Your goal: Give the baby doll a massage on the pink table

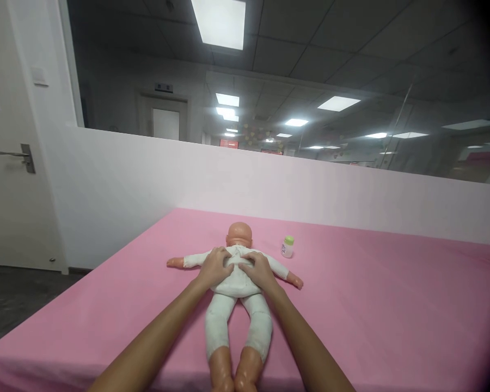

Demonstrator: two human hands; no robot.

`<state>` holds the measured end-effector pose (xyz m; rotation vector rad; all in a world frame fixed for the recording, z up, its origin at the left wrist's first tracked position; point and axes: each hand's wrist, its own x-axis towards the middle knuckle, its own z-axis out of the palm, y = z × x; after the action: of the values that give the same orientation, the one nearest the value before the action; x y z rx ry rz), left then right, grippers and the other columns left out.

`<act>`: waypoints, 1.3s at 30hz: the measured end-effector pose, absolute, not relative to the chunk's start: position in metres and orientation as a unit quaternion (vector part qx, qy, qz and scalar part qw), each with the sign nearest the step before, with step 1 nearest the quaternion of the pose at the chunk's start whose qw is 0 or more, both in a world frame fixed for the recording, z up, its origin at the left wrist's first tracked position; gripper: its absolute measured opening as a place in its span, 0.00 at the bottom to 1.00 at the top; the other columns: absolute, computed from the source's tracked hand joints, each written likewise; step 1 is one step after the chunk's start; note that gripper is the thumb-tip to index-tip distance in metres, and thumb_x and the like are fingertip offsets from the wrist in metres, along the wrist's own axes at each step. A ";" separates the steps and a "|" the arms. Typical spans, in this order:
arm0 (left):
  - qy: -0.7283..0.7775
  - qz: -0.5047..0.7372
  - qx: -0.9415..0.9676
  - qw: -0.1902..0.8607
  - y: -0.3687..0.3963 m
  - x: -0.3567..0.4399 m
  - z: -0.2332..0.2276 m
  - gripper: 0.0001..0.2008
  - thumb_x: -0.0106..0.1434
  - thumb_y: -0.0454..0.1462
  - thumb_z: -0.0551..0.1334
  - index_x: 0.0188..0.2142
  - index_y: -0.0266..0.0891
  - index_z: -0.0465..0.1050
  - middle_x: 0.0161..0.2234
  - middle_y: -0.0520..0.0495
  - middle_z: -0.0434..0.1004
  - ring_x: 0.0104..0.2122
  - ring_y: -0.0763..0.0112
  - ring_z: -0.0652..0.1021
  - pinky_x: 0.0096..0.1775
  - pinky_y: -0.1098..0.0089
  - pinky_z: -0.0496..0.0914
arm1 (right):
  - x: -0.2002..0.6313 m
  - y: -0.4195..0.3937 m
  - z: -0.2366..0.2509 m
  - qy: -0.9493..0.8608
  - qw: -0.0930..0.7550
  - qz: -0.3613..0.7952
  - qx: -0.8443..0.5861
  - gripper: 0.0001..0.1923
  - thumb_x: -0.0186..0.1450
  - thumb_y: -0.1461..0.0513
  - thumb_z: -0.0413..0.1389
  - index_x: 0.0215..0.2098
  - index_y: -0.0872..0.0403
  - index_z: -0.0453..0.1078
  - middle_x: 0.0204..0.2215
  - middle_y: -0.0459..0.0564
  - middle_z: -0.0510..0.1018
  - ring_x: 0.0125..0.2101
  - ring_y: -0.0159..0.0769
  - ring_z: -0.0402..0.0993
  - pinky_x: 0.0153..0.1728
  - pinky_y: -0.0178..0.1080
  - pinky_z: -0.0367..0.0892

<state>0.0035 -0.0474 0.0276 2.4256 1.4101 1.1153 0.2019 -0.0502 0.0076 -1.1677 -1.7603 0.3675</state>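
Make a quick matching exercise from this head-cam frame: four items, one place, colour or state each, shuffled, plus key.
Column 1
1. Doll
2. Small bottle
3. Left hand
4. Table cover

Column 2
A. Pink, spread out underneath the other items
B. On the white-clad torso, on the side farther from the bottle
C. Lying with both arms spread out sideways
D. Standing upright, topped with a green cap

Pairs: 1-C, 2-D, 3-B, 4-A
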 end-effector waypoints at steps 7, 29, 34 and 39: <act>0.469 0.404 0.784 0.055 -0.055 0.004 0.032 0.07 0.62 0.40 0.64 0.37 0.41 0.78 0.39 0.45 0.77 0.44 0.56 0.76 0.47 0.58 0.70 | 0.201 -0.056 0.011 -0.711 0.487 0.123 -0.492 0.08 0.61 0.61 0.60 0.39 0.51 0.76 0.41 0.51 0.81 0.45 0.46 0.76 0.50 0.47 0.70; 0.493 0.397 0.773 0.043 -0.045 0.004 0.024 0.05 0.61 0.37 0.62 0.34 0.42 0.77 0.38 0.45 0.78 0.43 0.56 0.76 0.47 0.58 0.70 | 0.204 -0.048 0.007 -0.710 0.482 0.177 -0.481 0.19 0.56 0.68 0.54 0.43 0.51 0.78 0.45 0.50 0.83 0.48 0.44 0.78 0.54 0.47 0.71; 0.486 0.410 0.770 0.050 -0.048 0.003 0.025 0.07 0.62 0.38 0.62 0.36 0.42 0.79 0.39 0.45 0.78 0.43 0.56 0.76 0.48 0.57 0.71 | 0.206 -0.053 0.007 -0.708 0.476 0.156 -0.498 0.23 0.57 0.66 0.55 0.51 0.52 0.76 0.50 0.53 0.81 0.53 0.47 0.76 0.58 0.50 0.68; 0.470 0.404 0.782 0.068 -0.043 0.003 0.018 0.11 0.62 0.38 0.62 0.43 0.43 0.80 0.43 0.44 0.77 0.48 0.55 0.75 0.52 0.56 0.70 | 0.208 -0.055 0.011 -0.720 0.452 0.166 -0.499 0.23 0.59 0.65 0.56 0.52 0.52 0.76 0.51 0.53 0.81 0.53 0.47 0.75 0.59 0.50 0.67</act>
<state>0.0025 -0.0425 0.0181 2.3554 1.4153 1.2163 0.2078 -0.0548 0.0111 -1.2331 -1.7796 0.4092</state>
